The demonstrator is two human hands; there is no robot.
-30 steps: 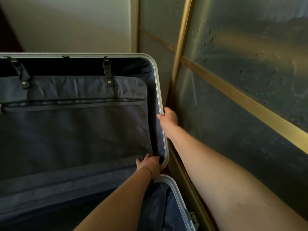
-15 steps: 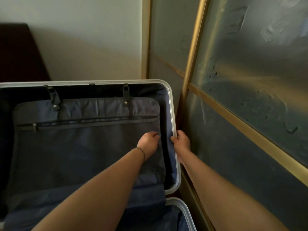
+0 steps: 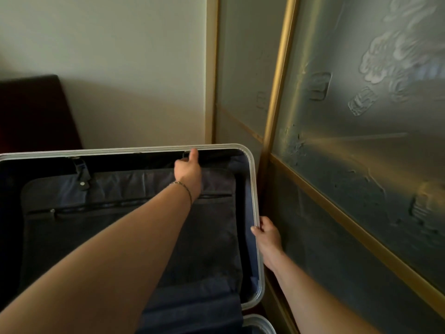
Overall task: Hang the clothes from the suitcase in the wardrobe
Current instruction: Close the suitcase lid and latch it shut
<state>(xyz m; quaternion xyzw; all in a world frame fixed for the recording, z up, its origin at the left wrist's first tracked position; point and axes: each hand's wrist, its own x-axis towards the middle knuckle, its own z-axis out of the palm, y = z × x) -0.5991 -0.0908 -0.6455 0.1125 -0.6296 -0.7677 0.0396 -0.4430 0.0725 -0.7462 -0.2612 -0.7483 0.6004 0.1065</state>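
The suitcase stands open, its lid (image 3: pixel 120 150) upright with a silver rim. A dark blue zipped divider panel (image 3: pixel 115 227) covers the inside of the lid. My left hand (image 3: pixel 189 172) reaches up to the lid's top edge and pinches the right strap clip (image 3: pixel 186 154) of the divider between thumb and fingers. The left strap (image 3: pixel 81 177) hangs fastened with its stud. My right hand (image 3: pixel 268 237) grips the lid's right rim, thumb on the inside. No clothes show; whatever lies behind the divider is hidden.
The wardrobe's frosted sliding door (image 3: pixel 361 141) with gold frame bars stands close on the right of the lid. A corner of the suitcase's lower shell (image 3: pixel 258 321) shows at the bottom. Dark furniture (image 3: pixel 31 112) stands against the pale wall at far left.
My left hand rose from the lid's lower right corner, across the divider, to the right strap clip at the top. My right hand stayed on the right rim. The camera tilted upward.
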